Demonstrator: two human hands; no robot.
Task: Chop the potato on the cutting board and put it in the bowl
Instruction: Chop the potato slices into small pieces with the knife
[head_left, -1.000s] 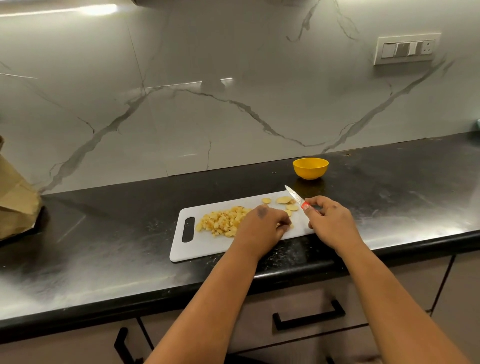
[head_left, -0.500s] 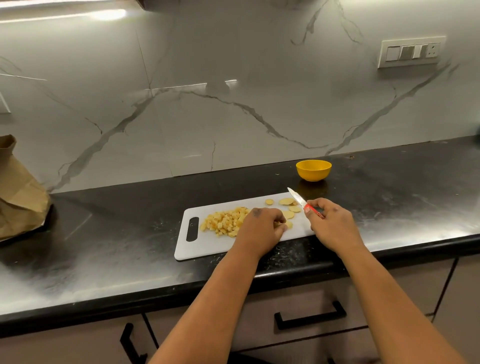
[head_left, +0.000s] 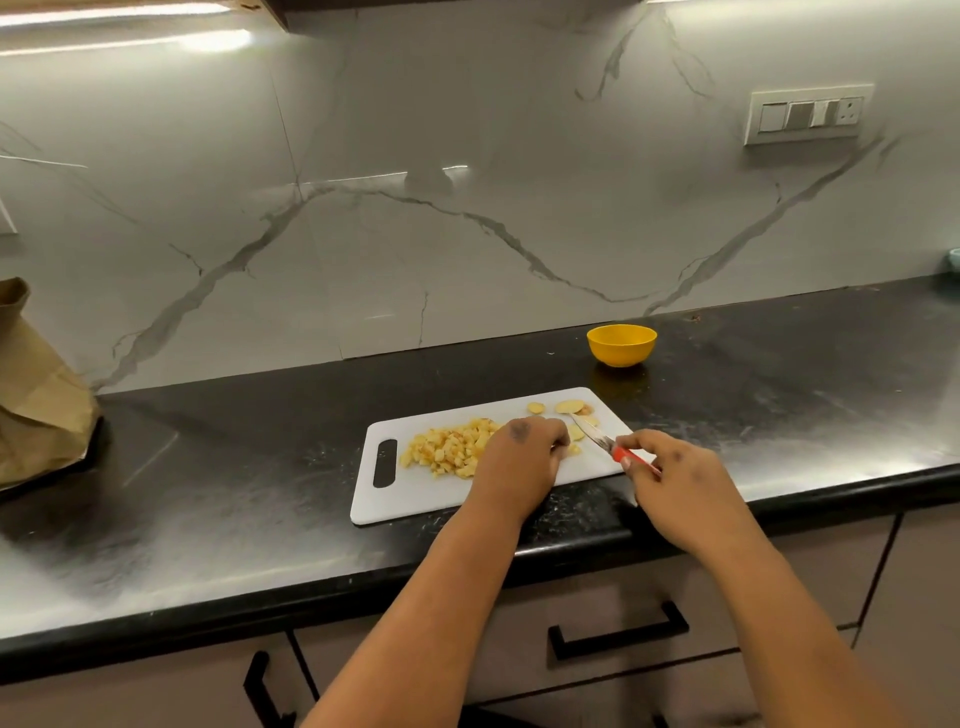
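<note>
A white cutting board (head_left: 415, 493) lies on the black counter. A pile of diced potato (head_left: 449, 447) sits on its middle, and a few potato slices (head_left: 569, 406) lie at its far right corner. My left hand (head_left: 522, 460) rests on the board with fingers curled over potato pieces beside the pile; what it holds is hidden. My right hand (head_left: 675, 483) grips a red-handled knife (head_left: 597, 439), whose blade points toward the slices. A yellow bowl (head_left: 621, 344) stands behind the board to the right.
A brown paper bag (head_left: 36, 395) stands at the far left of the counter (head_left: 234, 467). Marble backsplash rises behind, with a switch plate (head_left: 808, 114) at upper right. Drawers with black handles (head_left: 618, 631) sit below the counter edge.
The knife blade has come down from a raised angle to lie low over the slices near my left fingers. My left hand stays on the board.
</note>
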